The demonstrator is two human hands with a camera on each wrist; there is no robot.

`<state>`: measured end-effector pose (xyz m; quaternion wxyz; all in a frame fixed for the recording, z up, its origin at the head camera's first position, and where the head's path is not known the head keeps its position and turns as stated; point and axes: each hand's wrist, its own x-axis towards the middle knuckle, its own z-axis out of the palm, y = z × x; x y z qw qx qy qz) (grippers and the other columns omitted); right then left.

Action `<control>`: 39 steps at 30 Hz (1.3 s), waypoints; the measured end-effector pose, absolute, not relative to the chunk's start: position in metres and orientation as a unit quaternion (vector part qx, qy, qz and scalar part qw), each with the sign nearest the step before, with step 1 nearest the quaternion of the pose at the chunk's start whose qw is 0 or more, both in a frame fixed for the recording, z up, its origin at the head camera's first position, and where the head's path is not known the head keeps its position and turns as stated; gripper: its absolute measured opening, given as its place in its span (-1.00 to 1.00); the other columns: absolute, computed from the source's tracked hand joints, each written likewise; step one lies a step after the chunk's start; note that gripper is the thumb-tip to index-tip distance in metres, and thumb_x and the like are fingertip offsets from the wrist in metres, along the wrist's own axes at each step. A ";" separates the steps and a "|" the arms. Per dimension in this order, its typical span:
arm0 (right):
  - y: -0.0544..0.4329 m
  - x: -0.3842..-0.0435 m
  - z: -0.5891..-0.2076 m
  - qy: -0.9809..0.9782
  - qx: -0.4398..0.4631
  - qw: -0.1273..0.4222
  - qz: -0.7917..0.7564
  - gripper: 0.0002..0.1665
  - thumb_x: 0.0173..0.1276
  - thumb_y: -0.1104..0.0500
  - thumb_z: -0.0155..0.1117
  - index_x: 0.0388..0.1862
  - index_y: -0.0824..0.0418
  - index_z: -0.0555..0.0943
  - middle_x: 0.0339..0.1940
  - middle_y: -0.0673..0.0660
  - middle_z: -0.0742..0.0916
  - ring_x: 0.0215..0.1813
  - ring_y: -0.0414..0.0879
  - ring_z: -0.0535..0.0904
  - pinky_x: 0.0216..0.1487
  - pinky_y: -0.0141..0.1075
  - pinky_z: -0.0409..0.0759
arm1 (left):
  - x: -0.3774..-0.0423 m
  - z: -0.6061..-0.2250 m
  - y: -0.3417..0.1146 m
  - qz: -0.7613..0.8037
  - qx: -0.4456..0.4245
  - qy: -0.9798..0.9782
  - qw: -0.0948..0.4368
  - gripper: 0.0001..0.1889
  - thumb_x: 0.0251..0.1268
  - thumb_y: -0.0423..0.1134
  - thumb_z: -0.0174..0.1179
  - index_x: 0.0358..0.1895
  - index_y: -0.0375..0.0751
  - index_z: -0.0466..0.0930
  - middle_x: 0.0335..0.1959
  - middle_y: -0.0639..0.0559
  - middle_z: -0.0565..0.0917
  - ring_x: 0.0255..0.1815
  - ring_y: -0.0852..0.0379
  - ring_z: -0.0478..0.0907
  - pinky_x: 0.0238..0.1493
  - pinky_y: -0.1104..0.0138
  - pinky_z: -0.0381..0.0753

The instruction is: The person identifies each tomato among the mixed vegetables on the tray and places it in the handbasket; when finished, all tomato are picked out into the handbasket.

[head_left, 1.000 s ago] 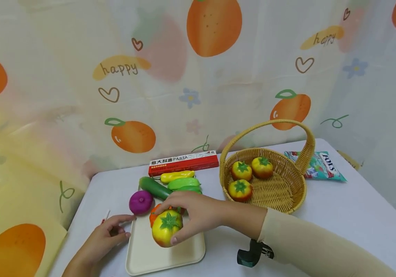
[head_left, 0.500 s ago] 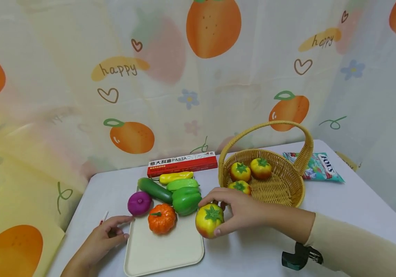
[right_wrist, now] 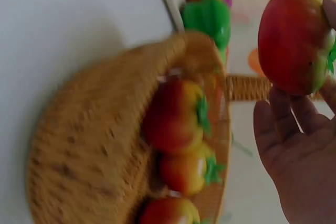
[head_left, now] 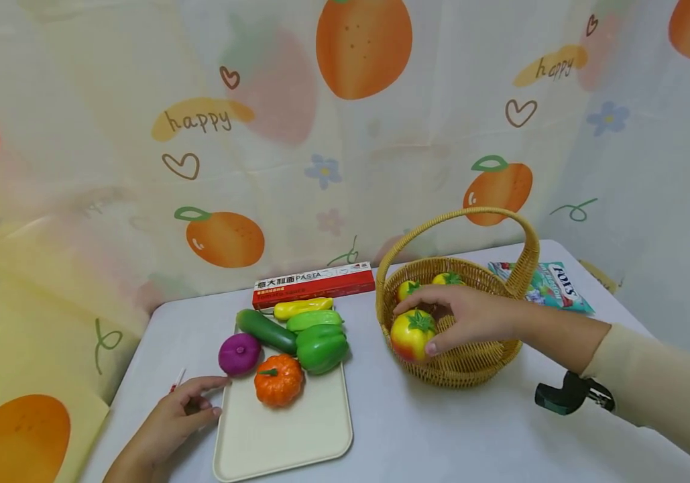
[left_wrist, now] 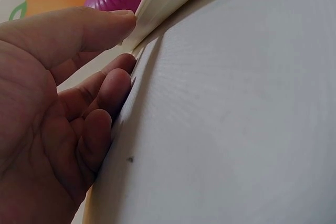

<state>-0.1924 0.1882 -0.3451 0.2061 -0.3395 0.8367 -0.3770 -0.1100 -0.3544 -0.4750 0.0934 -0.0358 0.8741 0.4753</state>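
My right hand [head_left: 474, 314] grips a red-and-yellow toy tomato [head_left: 411, 335] with a green star-shaped top. Thumb and fingers hold it above the near left part of a wicker basket [head_left: 453, 379]. In the right wrist view the held tomato [right_wrist: 291, 40] is clear of the basket, and below it several parts show: three similar tomatoes [right_wrist: 170, 116] lie inside. The hand partly hides those tomatoes in the head view. My left hand [head_left: 172, 419] rests by the left edge of a cream tray [head_left: 284, 443], fingers loosely bent, fingertips [left_wrist: 128, 22] at its rim.
On the tray are an orange pumpkin [head_left: 279, 380], a green bell pepper [head_left: 322, 349], a purple onion [head_left: 239, 354], and a cucumber [head_left: 266, 331]. Behind stand a yellow vegetable [head_left: 302, 308] and a pasta box [head_left: 314, 285]. A teal snack bag [head_left: 552, 288] lies behind the basket.
My right hand has carried the tomato rightward from over the tray, across the gap, to above the basket. The left hand has stayed by the tray's edge.
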 end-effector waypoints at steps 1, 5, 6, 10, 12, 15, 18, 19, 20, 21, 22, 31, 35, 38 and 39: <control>0.191 -0.196 -0.343 0.840 -0.339 0.210 -0.369 -0.27 0.28 -0.08 0.61 0.43 -0.19 0.58 0.31 -0.12 0.62 0.30 -0.04 0.53 0.33 -0.04 0.56 | -0.110 -0.475 -0.355 0.476 -0.038 0.874 0.093 -0.43 0.25 -0.41 0.52 0.35 -0.22 0.64 -0.19 -0.09 0.60 -0.17 0.10 0.50 -0.24 0.39 0.57; 0.202 -0.210 -0.338 0.851 -0.329 0.232 -0.337 -0.29 0.29 -0.04 0.62 0.41 -0.19 0.60 0.37 -0.07 0.60 0.28 -0.03 0.56 0.32 -0.06 0.58 | -0.108 -0.478 -0.357 0.478 -0.023 0.873 0.088 -0.45 0.27 -0.39 0.52 0.34 -0.23 0.64 -0.21 -0.09 0.61 -0.19 0.11 0.52 -0.25 0.39 0.57; 0.205 -0.214 -0.338 0.852 -0.322 0.241 -0.335 -0.29 0.28 -0.03 0.63 0.40 -0.19 0.60 0.38 -0.05 0.60 0.27 -0.01 0.57 0.31 -0.06 0.59 | -0.108 -0.478 -0.357 0.481 -0.020 0.873 0.086 -0.45 0.26 -0.40 0.51 0.34 -0.23 0.65 -0.22 -0.09 0.61 -0.20 0.11 0.52 -0.25 0.39 0.56; 0.218 -0.229 -0.338 0.854 -0.291 0.270 -0.335 -0.26 0.27 0.00 0.66 0.41 -0.09 0.60 0.41 0.04 0.57 0.25 0.06 0.59 0.27 -0.05 0.62 | -0.107 -0.481 -0.356 0.491 -0.013 0.867 0.082 -0.46 0.27 -0.40 0.51 0.33 -0.24 0.65 -0.23 -0.08 0.60 -0.21 0.11 0.52 -0.24 0.40 0.55; 0.223 -0.237 -0.340 0.861 -0.279 0.275 -0.325 -0.24 0.25 -0.03 0.66 0.43 -0.08 0.59 0.41 0.05 0.58 0.24 0.08 0.59 0.27 -0.06 0.60 | -0.106 -0.482 -0.355 0.497 -0.016 0.863 0.085 -0.46 0.27 -0.40 0.51 0.34 -0.24 0.65 -0.23 -0.08 0.59 -0.21 0.11 0.52 -0.23 0.41 0.55; 0.231 -0.247 -0.342 0.873 -0.267 0.275 -0.303 -0.21 0.23 -0.07 0.67 0.44 -0.08 0.59 0.36 0.06 0.60 0.24 0.07 0.57 0.26 -0.06 0.60 | -0.105 -0.483 -0.354 0.503 -0.022 0.859 0.092 -0.45 0.28 -0.40 0.50 0.35 -0.24 0.64 -0.22 -0.09 0.58 -0.20 0.11 0.51 -0.22 0.40 0.55; 0.238 -0.256 -0.344 0.871 -0.262 0.286 -0.302 -0.19 0.23 -0.04 0.65 0.45 -0.02 0.58 0.34 0.08 0.62 0.26 0.08 0.55 0.27 -0.02 0.61 | -0.104 -0.484 -0.354 0.508 -0.031 0.856 0.097 -0.44 0.28 -0.40 0.51 0.36 -0.24 0.63 -0.21 -0.10 0.58 -0.18 0.10 0.51 -0.20 0.40 0.56; 0.240 -0.259 -0.345 0.869 -0.258 0.292 -0.306 -0.19 0.23 -0.02 0.65 0.45 -0.01 0.58 0.33 0.08 0.63 0.27 0.08 0.54 0.27 -0.02 0.61 | -0.104 -0.484 -0.354 0.507 -0.035 0.856 0.096 -0.44 0.27 -0.40 0.51 0.35 -0.23 0.64 -0.21 -0.11 0.59 -0.18 0.09 0.52 -0.20 0.40 0.56; 0.241 -0.261 -0.346 0.865 -0.255 0.299 -0.311 -0.19 0.23 -0.01 0.64 0.45 0.01 0.57 0.33 0.08 0.63 0.28 0.09 0.53 0.27 -0.02 0.62 | -0.103 -0.485 -0.354 0.506 -0.037 0.856 0.098 -0.44 0.27 -0.40 0.51 0.36 -0.23 0.63 -0.20 -0.11 0.58 -0.17 0.09 0.52 -0.19 0.40 0.57; 0.242 -0.263 -0.347 0.863 -0.254 0.304 -0.314 -0.19 0.22 0.01 0.64 0.45 0.02 0.57 0.32 0.08 0.63 0.30 0.08 0.51 0.28 -0.02 0.61 | -0.103 -0.484 -0.353 0.504 -0.041 0.857 0.098 -0.44 0.27 -0.40 0.51 0.35 -0.23 0.63 -0.21 -0.11 0.58 -0.17 0.09 0.51 -0.19 0.40 0.57; 0.243 -0.265 -0.348 0.861 -0.249 0.310 -0.318 -0.19 0.22 0.02 0.63 0.45 0.02 0.58 0.32 0.09 0.63 0.30 0.09 0.50 0.29 -0.01 0.61 | -0.102 -0.484 -0.353 0.502 -0.044 0.858 0.098 -0.44 0.27 -0.40 0.51 0.35 -0.23 0.64 -0.21 -0.11 0.58 -0.17 0.08 0.51 -0.19 0.40 0.57; 0.239 -0.263 -0.356 0.875 -0.248 0.288 -0.301 -0.19 0.16 -0.04 0.69 0.41 -0.08 0.61 0.36 0.09 0.60 0.30 0.11 0.48 0.31 0.06 0.56 | -0.098 -0.483 -0.355 0.514 -0.025 0.854 0.077 -0.45 0.25 -0.41 0.52 0.33 -0.26 0.65 -0.25 -0.07 0.57 -0.21 0.12 0.51 -0.20 0.41 0.54; 0.238 -0.257 -0.365 0.874 -0.258 0.284 -0.299 -0.23 0.17 -0.03 0.69 0.38 -0.11 0.63 0.38 0.09 0.59 0.25 0.10 0.52 0.26 0.00 0.57 | -0.101 -0.481 -0.356 0.499 -0.003 0.865 0.058 -0.47 0.24 -0.43 0.51 0.30 -0.26 0.67 -0.27 -0.05 0.59 -0.24 0.14 0.51 -0.24 0.41 0.53; 0.240 -0.254 -0.370 0.875 -0.266 0.274 -0.297 -0.24 0.18 -0.03 0.69 0.37 -0.09 0.64 0.37 0.10 0.60 0.23 0.10 0.52 0.24 0.01 0.59 | -0.106 -0.479 -0.357 0.482 0.014 0.874 0.051 -0.49 0.26 -0.43 0.51 0.30 -0.25 0.67 -0.26 -0.04 0.61 -0.24 0.14 0.51 -0.26 0.40 0.53; 0.240 -0.253 -0.371 0.876 -0.267 0.271 -0.296 -0.24 0.18 -0.03 0.70 0.37 -0.09 0.64 0.37 0.10 0.60 0.24 0.10 0.51 0.24 0.01 0.58 | -0.107 -0.479 -0.357 0.476 0.021 0.878 0.049 -0.49 0.26 -0.43 0.50 0.30 -0.25 0.67 -0.24 -0.05 0.62 -0.24 0.14 0.51 -0.26 0.40 0.54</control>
